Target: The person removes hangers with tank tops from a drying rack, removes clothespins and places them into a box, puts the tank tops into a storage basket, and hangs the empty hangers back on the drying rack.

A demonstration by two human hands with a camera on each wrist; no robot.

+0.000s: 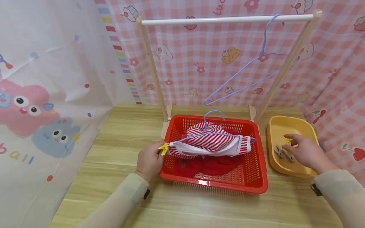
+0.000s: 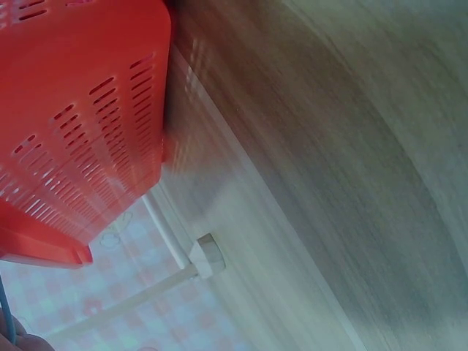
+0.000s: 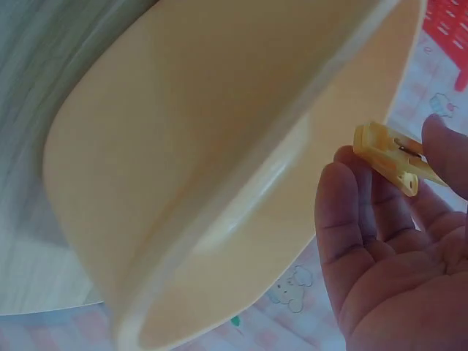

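My left hand (image 1: 149,160) grips the left end of a blue wire hanger (image 1: 205,126) at the red basket's left rim. A yellow clothespin (image 1: 163,148) is clipped there, beside my fingers. On the hanger lies a red-and-white striped garment (image 1: 216,141) with white trim, partly bunched up. In the left wrist view, only a bit of the hand (image 2: 31,342) shows beside the hanger wire (image 2: 6,311). Above the yellow tray, my right hand (image 1: 306,152) pinches another yellow clothespin (image 3: 387,157) between thumb and fingers. Grey clothespins (image 1: 288,156) lie in the tray below it.
Red cloth (image 1: 211,166) lies in the red basket (image 1: 214,185) under the striped garment. The yellow tray (image 1: 291,120) stands right of it. Behind, a wooden rack with a white rail (image 1: 222,21) carries another blue hanger (image 1: 242,69). All stand on a wood-grain table (image 1: 114,136).
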